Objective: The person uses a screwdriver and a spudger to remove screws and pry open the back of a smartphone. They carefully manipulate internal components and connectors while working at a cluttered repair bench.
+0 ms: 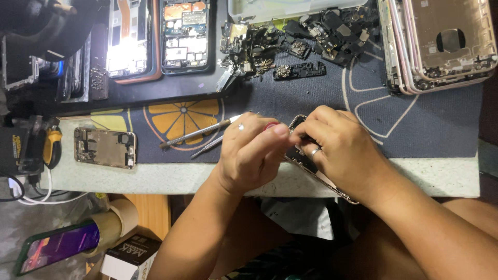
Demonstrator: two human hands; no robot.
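My left hand (251, 153) is closed around a thin tool with a red cap, its tip hidden against an opened phone (306, 158) that lies tilted over the table's front edge. My right hand (340, 148), wearing a ring, grips the phone's upper end and covers most of it. Metal tweezers (199, 134) and a slim metal pry tool (207, 148) lie on the mat just left of my left hand.
A dark mat with an orange-slice print (181, 116) covers the table. A bare phone frame (105, 148) lies at left, stacked rose-gold phone shells (441, 44) at top right, loose small parts (301, 41) and two opened phones (155, 36) at the back.
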